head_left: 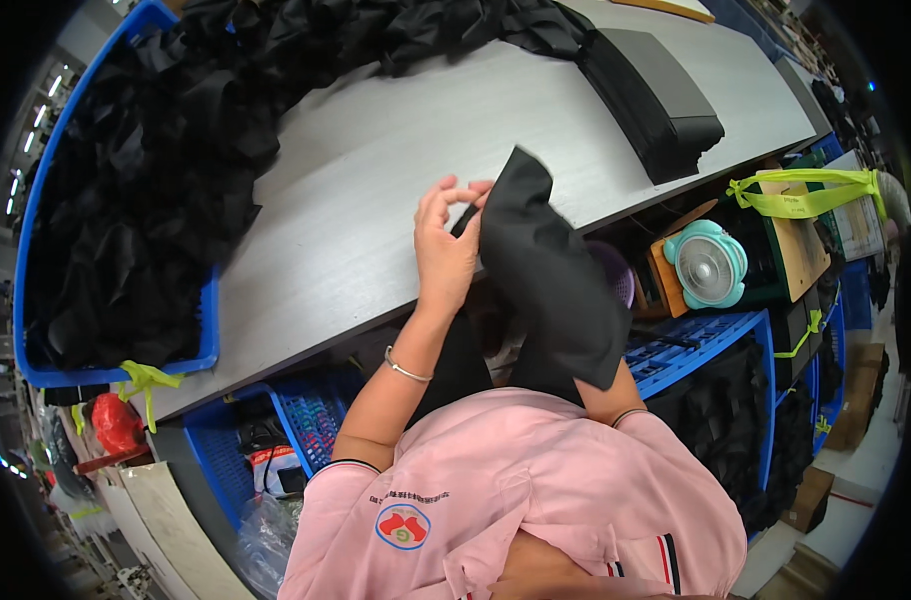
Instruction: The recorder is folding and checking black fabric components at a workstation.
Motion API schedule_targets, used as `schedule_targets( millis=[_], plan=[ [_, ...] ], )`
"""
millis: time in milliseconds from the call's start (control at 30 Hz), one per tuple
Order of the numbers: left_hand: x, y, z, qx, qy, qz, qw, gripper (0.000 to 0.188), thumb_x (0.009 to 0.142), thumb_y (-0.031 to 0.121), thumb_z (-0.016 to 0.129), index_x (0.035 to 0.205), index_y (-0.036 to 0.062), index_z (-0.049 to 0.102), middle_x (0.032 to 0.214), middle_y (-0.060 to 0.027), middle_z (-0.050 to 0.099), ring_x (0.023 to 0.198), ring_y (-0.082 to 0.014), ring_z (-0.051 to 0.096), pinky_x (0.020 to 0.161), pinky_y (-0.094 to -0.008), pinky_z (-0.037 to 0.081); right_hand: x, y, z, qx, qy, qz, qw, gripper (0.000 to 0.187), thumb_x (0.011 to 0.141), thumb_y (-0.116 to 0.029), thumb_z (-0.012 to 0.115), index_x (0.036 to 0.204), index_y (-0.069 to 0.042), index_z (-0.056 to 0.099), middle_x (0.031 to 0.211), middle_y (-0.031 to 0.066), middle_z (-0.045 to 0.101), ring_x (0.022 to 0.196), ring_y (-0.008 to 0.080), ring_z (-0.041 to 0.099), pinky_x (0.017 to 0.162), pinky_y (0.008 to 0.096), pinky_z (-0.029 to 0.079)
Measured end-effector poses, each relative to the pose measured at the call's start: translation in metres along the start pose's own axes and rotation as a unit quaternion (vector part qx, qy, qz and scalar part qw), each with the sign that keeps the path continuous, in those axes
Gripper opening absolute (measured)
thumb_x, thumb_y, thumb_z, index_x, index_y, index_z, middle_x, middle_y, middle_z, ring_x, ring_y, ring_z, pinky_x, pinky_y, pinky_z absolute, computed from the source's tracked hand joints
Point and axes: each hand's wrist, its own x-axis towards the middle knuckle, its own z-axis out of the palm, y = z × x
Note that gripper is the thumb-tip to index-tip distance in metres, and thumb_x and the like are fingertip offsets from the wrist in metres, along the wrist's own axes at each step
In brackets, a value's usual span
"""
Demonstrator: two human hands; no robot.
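A black fabric piece [551, 255] hangs in front of me, over the near edge of the table. At its upper left edge my left hand [446, 240] has thumb and fingers closed on a small dark fold of it. My right forearm [616, 395] runs up under the lower end of the cloth. The cloth covers my right hand, so its fingers cannot be made out; whether the arm is inside the piece or behind it is unclear.
Loose black pieces fill a blue crate [214, 330] at left and spread along the far side of the grey table [376, 190]. A neat black stack [656, 100] stands at right. Nearby are a turquoise fan [709, 263] and blue baskets [711, 350] below table height.
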Motion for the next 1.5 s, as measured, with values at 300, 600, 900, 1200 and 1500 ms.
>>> schedule_targets(
  millis=[300,600,900,1200,1500],
  plan=[
    [-0.082,0.029,0.036,0.143,-0.062,0.21,0.965,0.072,0.066,0.023,0.09,0.128,0.0068,0.058,0.153,-0.0177,0.034,0.137,-0.0406,0.034,0.11,-0.0503,0.034,0.074,0.04,0.007,-0.313,-0.009,-0.031,0.949,0.036,0.091,-0.025,0.06,0.117,0.0,0.057,0.121,0.0143,0.058,0.111,0.0253,0.056,0.089,0.0355,0.046],
    [-0.03,-0.003,0.021,-0.306,0.075,-0.165,0.935,0.022,0.104,0.014,0.051,0.099,-0.001,0.066,0.09,-0.0017,0.066,0.083,-0.0083,0.059,0.077,-0.0241,0.049,0.094,0.025,0.04,-0.456,-0.084,-0.071,0.883,0.036,0.085,-0.027,0.065,0.109,0.0,0.059,0.117,0.016,0.059,0.112,0.0284,0.056,0.09,0.0376,0.044],
    [0.06,-0.043,-0.039,-0.192,0.221,-0.116,0.949,0.025,0.1,0.02,0.061,0.091,-0.0022,0.071,0.076,0.0029,0.063,0.07,-0.0051,0.052,0.064,-0.0229,0.044,-0.034,0.007,0.044,0.025,-0.285,-0.006,0.958,0.033,0.1,-0.014,0.052,0.126,0.005,0.05,0.127,0.0103,0.051,0.114,0.0157,0.048,0.101,0.0301,0.038],
    [-0.012,0.005,0.0,0.011,0.114,0.029,0.993,0.012,0.09,0.01,0.071,0.09,-0.0019,0.074,0.076,-0.0001,0.065,0.07,-0.007,0.054,0.064,-0.0243,0.044,0.006,-0.002,0.029,-0.154,0.031,-0.132,0.979,0.071,0.084,-0.009,0.071,0.144,0.002,0.033,0.149,0.0249,0.033,0.126,0.0359,0.051,0.105,0.0425,0.043],
    [-0.036,0.022,-0.008,0.019,0.105,0.108,0.988,0.004,0.088,0.002,0.071,0.091,-0.0003,0.074,0.077,-0.0071,0.066,0.069,-0.0144,0.059,0.062,-0.0263,0.046,0.023,0.011,0.017,-0.066,-0.037,0.156,0.985,0.042,0.086,0.001,0.055,0.128,0.003,0.056,0.114,0.0109,0.067,0.092,0.0165,0.067,0.078,0.0272,0.053]
  ],
)
